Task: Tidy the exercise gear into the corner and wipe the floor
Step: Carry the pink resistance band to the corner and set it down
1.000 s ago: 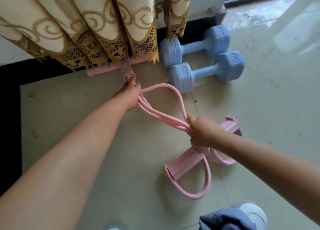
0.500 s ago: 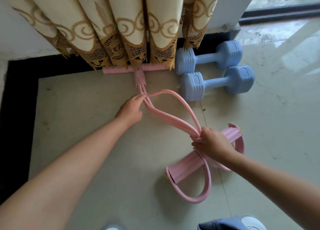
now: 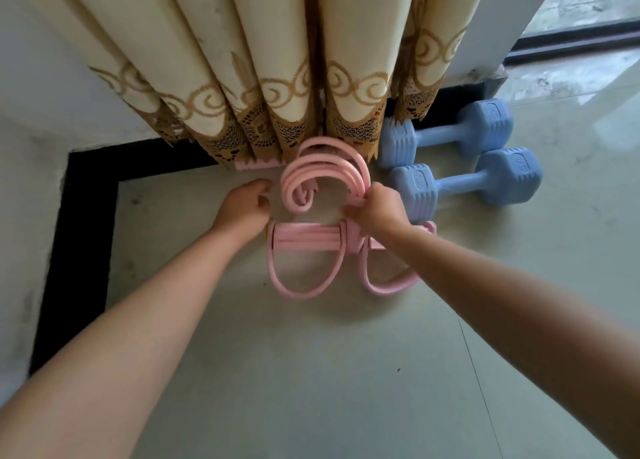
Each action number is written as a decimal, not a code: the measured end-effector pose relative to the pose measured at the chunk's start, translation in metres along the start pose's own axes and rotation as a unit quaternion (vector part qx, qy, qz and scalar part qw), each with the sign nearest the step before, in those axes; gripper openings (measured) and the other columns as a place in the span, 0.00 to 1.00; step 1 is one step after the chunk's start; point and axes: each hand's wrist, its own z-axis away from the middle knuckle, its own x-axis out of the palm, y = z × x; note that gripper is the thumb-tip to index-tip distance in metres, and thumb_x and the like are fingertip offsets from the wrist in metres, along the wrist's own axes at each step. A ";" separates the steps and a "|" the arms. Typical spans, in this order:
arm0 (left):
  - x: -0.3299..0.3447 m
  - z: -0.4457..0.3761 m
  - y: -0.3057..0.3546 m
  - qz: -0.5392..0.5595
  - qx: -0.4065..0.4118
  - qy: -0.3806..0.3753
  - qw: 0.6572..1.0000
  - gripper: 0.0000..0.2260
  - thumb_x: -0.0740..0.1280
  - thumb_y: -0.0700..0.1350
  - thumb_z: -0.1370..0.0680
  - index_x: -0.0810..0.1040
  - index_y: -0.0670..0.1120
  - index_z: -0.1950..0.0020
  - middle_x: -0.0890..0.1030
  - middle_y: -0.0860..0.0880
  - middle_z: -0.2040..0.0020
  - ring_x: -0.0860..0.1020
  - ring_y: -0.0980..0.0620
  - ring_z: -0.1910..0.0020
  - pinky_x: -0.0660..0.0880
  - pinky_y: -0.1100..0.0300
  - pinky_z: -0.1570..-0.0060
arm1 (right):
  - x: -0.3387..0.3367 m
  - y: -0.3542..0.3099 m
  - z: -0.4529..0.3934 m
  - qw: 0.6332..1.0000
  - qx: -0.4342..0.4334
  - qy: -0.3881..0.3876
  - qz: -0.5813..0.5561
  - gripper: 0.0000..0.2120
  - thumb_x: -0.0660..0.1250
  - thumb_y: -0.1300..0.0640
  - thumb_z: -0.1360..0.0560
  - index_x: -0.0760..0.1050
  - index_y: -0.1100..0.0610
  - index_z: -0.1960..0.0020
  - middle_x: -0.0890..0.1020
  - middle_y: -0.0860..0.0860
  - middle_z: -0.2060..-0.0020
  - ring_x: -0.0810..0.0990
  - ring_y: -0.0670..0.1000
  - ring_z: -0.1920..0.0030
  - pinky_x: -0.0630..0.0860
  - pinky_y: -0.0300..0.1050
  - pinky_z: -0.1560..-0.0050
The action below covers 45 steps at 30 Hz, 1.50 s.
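Two bare forearms reach forward and down from the near edge toward the far middle, converging as they go. The left hand (image 3: 244,204) sits at the left, knuckles up, its fingers loosely curled with the fingertips pointing right; whether it touches anything cannot be told. The right hand (image 3: 379,209) sits just to its right, back facing up, its fingers curled and pinching pink elastic tubes (image 3: 353,178). The two hands are near but apart.

The pale tiled floor (image 3: 311,372) with a black border strip carries a coiled pink pedal resistance band (image 3: 325,237) and, just beside it, two blue dumbbells (image 3: 464,185) lying side by side.
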 end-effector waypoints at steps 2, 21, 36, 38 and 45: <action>-0.002 0.010 -0.009 -0.029 0.012 -0.007 0.999 0.15 0.57 0.39 0.20 0.72 0.39 0.33 0.75 0.40 0.34 0.74 0.43 0.36 0.70 0.56 0.37 | 0.009 -0.005 -0.009 1.000 0.006 0.004 0.010 0.19 0.69 0.54 0.27 0.71 0.65 0.42 0.80 0.60 0.46 0.80 0.61 0.48 0.76 0.48 0.53; 0.047 0.043 -0.037 -0.237 0.141 -0.226 0.934 0.14 0.59 0.45 0.19 0.79 0.43 0.40 0.78 0.44 0.41 0.76 0.45 0.39 0.73 0.55 0.42 | 0.031 0.007 -0.025 0.997 -0.024 0.064 -0.029 0.16 0.64 0.59 0.25 0.71 0.64 0.39 0.80 0.60 0.46 0.78 0.59 0.45 0.71 0.43 0.52; 0.057 0.055 -0.023 -0.300 0.162 -0.123 0.932 0.12 0.62 0.43 0.22 0.82 0.47 0.43 0.68 0.44 0.28 0.61 0.46 0.25 0.61 0.52 0.30 | 0.026 0.016 -0.028 0.963 -0.052 0.021 0.265 0.17 0.51 0.66 0.20 0.66 0.66 0.33 0.72 0.63 0.38 0.74 0.63 0.40 0.75 0.55 0.48; 0.061 0.054 -0.023 -0.309 0.147 -0.152 0.927 0.15 0.56 0.44 0.19 0.76 0.48 0.35 0.62 0.49 0.25 0.54 0.50 0.23 0.53 0.59 0.27 | 0.026 0.025 -0.026 0.955 -0.083 -0.017 0.283 0.20 0.51 0.67 0.21 0.63 0.65 0.30 0.70 0.62 0.36 0.72 0.63 0.38 0.73 0.56 0.42; 0.079 0.054 -0.028 -0.323 0.127 -0.170 0.922 0.18 0.54 0.38 0.19 0.71 0.44 0.30 0.62 0.46 0.25 0.53 0.47 0.23 0.46 0.58 0.25 | 0.015 0.024 -0.021 0.941 -0.075 -0.108 0.312 0.21 0.56 0.62 0.21 0.63 0.66 0.30 0.67 0.60 0.32 0.69 0.61 0.34 0.69 0.54 0.35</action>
